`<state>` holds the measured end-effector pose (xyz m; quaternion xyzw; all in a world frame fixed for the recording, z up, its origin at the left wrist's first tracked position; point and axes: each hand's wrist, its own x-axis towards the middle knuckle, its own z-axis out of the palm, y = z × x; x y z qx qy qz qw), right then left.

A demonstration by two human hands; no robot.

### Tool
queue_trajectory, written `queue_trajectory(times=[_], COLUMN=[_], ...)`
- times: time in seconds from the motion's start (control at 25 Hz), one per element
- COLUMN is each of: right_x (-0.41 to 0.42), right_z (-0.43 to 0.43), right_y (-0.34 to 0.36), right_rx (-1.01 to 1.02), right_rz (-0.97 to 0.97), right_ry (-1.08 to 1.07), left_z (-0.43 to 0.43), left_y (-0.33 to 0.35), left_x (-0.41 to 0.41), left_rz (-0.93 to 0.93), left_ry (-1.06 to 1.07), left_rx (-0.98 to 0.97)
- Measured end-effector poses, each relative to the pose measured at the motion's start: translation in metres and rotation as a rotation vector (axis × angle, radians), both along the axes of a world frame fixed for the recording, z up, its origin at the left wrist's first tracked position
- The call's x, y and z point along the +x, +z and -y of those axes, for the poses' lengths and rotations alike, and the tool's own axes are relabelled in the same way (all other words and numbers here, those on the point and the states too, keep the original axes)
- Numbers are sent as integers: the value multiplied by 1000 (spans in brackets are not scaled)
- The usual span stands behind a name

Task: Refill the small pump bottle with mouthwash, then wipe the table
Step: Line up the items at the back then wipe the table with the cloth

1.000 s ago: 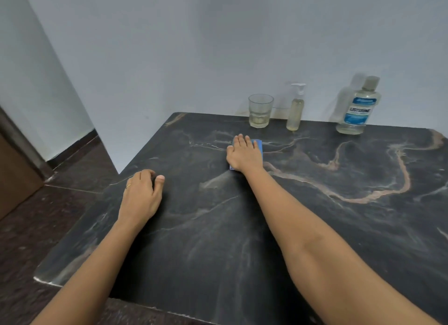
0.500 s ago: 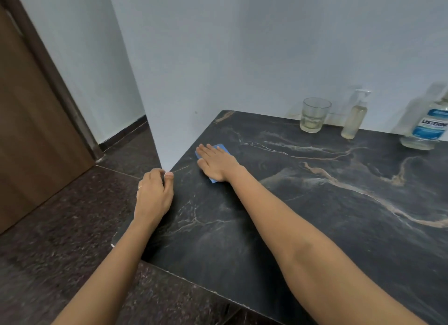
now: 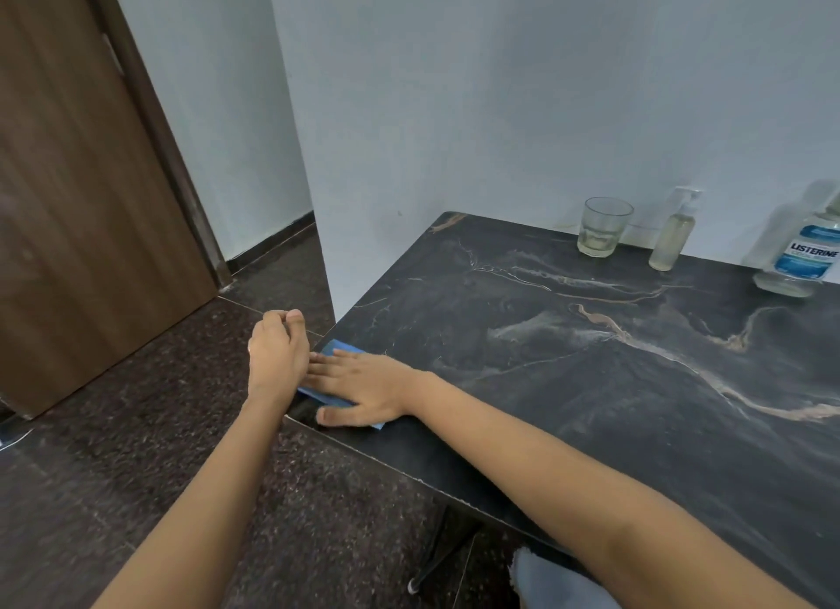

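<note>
Here the right hand lies flat on a folded blue cloth, fingers straight and spread, pressing it onto the near-left corner of the dark marbled table. A flat palm suits wiping, since it spreads the pressure over the whole cloth. The left hand sits just beside it at the table's left edge, touching the right fingertips. Its fingers are curled with the thumb tip against them, and only its back shows, so I cannot tell whether it holds anything; it may be cupped to catch what the cloth pushes off.

The refilling looks done, and wiping is the step in hand. Well apart, along the back against the wall, stand a drinking glass, the small pump bottle full of pale liquid, and the Listerine mouthwash bottle, capped and nearly empty. These three would block a sweep along the back strip. A brown door stands at far left.
</note>
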<state>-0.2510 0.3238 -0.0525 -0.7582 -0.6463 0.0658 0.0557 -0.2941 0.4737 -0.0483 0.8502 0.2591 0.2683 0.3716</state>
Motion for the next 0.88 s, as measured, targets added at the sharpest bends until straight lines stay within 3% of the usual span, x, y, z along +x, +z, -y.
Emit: queue_trajectory(times=[0.2, 0.36, 0.44, 0.72, 0.88], right_x=[-41, -60, -62, -1, 60], right_z=[30, 62, 83, 151, 172], right_y=[1, 17, 34, 103, 118], right_rx=[-35, -88, -85, 303, 378], right_rz=[-16, -252, -370, -287, -294], right_ry=[136, 140, 37, -464, -708], left_z=[9, 27, 41, 80, 98], left_y=[16, 23, 26, 27, 16], left_x=[-18, -19, -14, 20, 48], left_rz=[-4, -13, -12, 0, 2], left_ry=[-28, -74, -113, -240, -305], left_rx=[7, 1, -8, 0, 47])
